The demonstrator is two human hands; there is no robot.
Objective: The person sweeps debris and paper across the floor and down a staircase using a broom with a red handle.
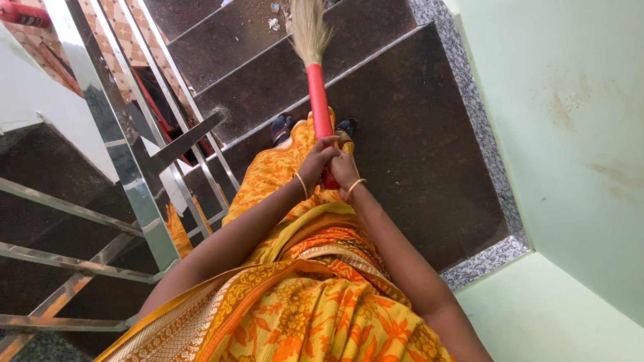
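Orange and yellow cloth (288, 324) with a flower print fills the bottom of the head view, right under the camera. Two bare arms reach out over it, down toward the stairs.

Both hands meet on the red handle (320, 107) of a broom. Left hand (315, 161) is curled tight around the handle, with a thin gold bangle (301, 184) on the wrist. Right hand (345, 173) grips the low end of the handle, just beside the left hand and touching it. It has a gold bangle too.

From the hands, the red handle points away, down the steps. At its far end is the soft tan brush (309, 15). The brush tip lies on a dark step (239, 29) farther down, near small white scraps and dust (274, 18).

Two feet in dark sandals (281, 127) stand on a dark stone step (410, 119), one on each side of the handle.

Shiny metal railing (111, 126) runs along the left side of the stairs. A pale green wall (579, 104) stands on the right, with a few brown smudges on it.
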